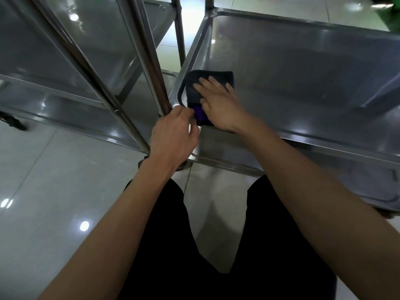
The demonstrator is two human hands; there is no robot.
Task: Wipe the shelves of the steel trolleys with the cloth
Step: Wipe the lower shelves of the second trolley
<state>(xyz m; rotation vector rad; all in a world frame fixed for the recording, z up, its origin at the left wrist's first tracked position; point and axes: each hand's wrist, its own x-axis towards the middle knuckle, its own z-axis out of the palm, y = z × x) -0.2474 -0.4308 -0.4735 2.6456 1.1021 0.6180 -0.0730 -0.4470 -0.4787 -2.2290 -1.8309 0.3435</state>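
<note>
A dark grey and purple folded cloth (195,94) lies in the near left corner of the top shelf of the right steel trolley (303,79). My right hand (218,102) presses flat on the cloth with straight fingers. My left hand (173,135) is at the trolley's near left corner, its fingers curled around the corner post and rim right beside the cloth's purple edge. A second steel trolley (71,68) with slanted tubes stands to the left.
The shelf's raised rim (324,144) runs along the near side. Glossy tiled floor (54,191) lies below, with a narrow gap between the two trolleys. My legs in black shorts (216,256) stand close to the right trolley. Something green (387,11) is at the far right.
</note>
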